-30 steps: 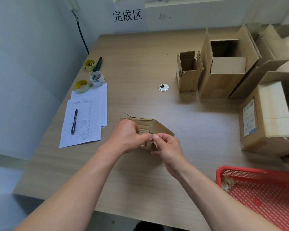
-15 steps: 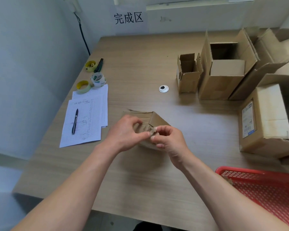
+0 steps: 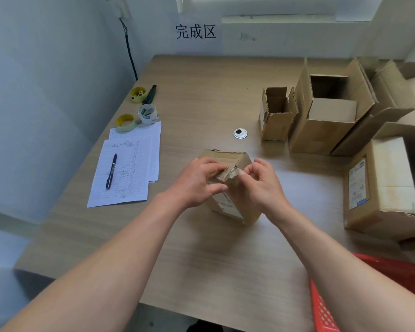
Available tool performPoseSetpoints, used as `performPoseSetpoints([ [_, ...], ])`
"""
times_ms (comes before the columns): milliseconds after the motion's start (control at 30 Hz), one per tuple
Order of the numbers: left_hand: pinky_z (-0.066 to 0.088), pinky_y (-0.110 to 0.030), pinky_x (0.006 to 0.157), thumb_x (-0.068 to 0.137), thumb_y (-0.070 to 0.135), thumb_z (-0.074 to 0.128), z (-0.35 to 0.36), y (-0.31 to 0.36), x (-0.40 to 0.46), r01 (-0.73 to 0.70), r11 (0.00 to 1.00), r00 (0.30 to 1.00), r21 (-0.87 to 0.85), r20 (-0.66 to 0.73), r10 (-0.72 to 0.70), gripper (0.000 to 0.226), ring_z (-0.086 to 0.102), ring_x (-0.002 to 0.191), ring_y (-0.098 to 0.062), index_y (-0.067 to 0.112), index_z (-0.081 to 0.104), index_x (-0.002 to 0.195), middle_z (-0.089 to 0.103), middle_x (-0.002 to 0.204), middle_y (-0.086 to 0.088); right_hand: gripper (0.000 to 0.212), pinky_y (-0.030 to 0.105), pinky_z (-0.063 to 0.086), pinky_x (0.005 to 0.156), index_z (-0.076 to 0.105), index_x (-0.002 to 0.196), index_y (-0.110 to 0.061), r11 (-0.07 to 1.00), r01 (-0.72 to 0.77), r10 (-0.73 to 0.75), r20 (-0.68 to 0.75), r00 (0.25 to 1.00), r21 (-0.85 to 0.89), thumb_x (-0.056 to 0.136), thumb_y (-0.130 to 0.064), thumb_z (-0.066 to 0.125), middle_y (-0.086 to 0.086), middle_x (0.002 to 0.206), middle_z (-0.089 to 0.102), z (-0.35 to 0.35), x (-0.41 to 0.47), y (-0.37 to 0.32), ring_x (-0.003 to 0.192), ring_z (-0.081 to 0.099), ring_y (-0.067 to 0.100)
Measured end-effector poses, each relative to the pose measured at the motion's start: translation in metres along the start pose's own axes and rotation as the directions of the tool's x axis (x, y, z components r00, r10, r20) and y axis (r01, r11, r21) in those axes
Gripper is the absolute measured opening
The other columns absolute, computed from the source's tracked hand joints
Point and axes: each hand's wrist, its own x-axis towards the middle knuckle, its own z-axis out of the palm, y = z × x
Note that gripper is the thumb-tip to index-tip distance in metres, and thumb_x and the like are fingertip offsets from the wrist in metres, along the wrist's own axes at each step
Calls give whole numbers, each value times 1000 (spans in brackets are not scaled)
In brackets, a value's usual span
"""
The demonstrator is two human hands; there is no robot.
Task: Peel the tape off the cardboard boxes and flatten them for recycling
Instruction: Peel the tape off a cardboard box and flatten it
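A small cardboard box (image 3: 230, 188) stood tilted near the middle of the table (image 3: 201, 97), held between both hands. The left hand (image 3: 197, 180) gripped its upper left side, fingers curled over the top edge. The right hand (image 3: 264, 183) pinched a strip of tape (image 3: 235, 172) at the box's upper corner. Opened boxes (image 3: 326, 116) stood well apart at the table's right.
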Motion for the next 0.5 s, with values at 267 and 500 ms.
performPoseSetpoints([
  [267, 41, -29, 96, 81, 65, 51, -7, 14, 2, -17, 994, 970, -109, -243, -11, 69, 57, 110, -23, 17, 67, 128, 69, 122, -1, 32, 38, 38, 60, 50, 70, -21, 966, -68, 85, -58, 995, 248, 96, -39, 57, -3, 64, 47, 3, -3, 1, 64, 44, 16],
  [500, 21, -46, 120, 71, 67, 68, 52, -16, -33, 152, 982, 954, 112, 242, -176, 109, 15, 150, -23, 25, 18, 159, 21, 163, 1, 22, 37, 50, 56, 57, 88, -13, 828, -511, 493, 133, 860, 230, 96, -33, 51, 8, 87, 67, 27, -40, 52, 72, 70, 32],
])
